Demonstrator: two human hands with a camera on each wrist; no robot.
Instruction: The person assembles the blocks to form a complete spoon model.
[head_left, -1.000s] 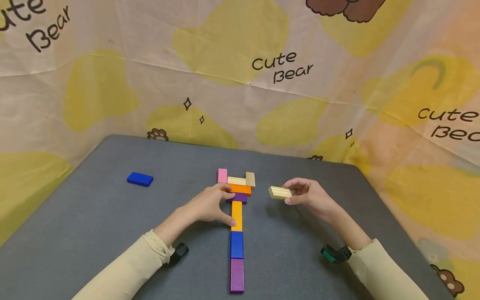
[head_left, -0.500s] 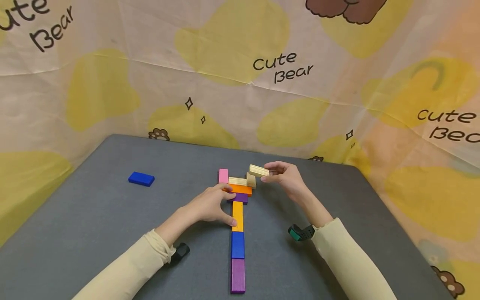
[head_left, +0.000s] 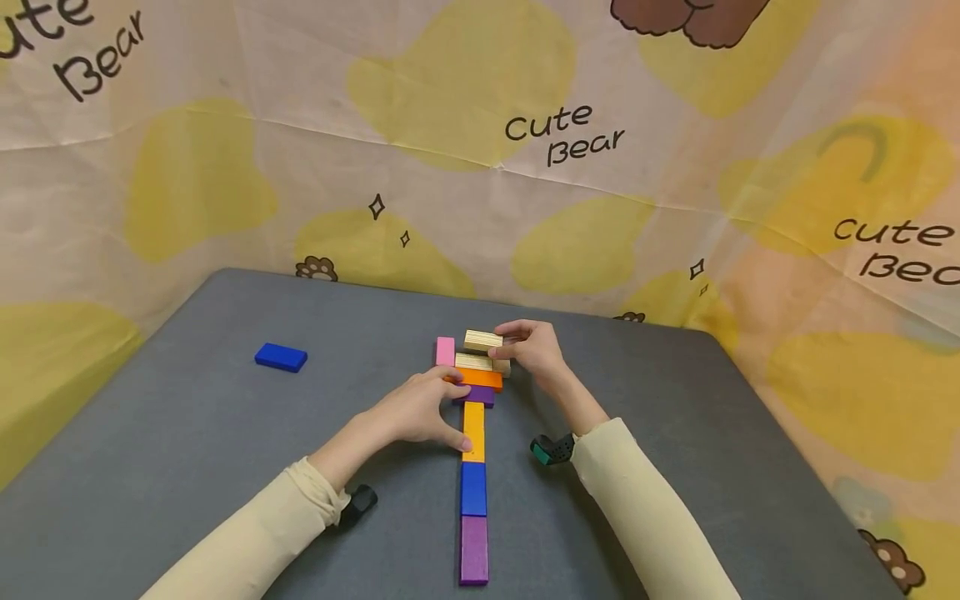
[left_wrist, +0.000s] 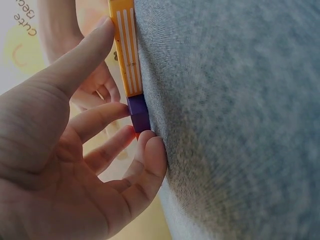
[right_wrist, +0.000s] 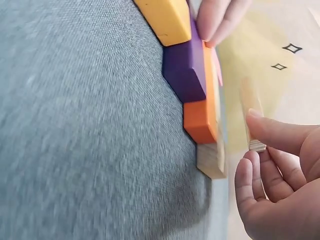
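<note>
My right hand pinches a plain wooden block between thumb and fingers, held above the far end of a block layout. My left hand rests on that layout, its thumb on a yellow block and fingertips at the crosswise dark purple block and orange block. Behind the orange one lies another plain wooden block, with a pink block at its left. A second plain block at its right is partly covered by my right hand in the head view.
Toward me the row continues with a blue block and a purple block. A separate blue block lies at the left of the grey table. A printed cloth hangs behind the table.
My right hand has carried the plain wooden block left and away from me, from beside the layout to above its far end. My left hand has stayed in place.
</note>
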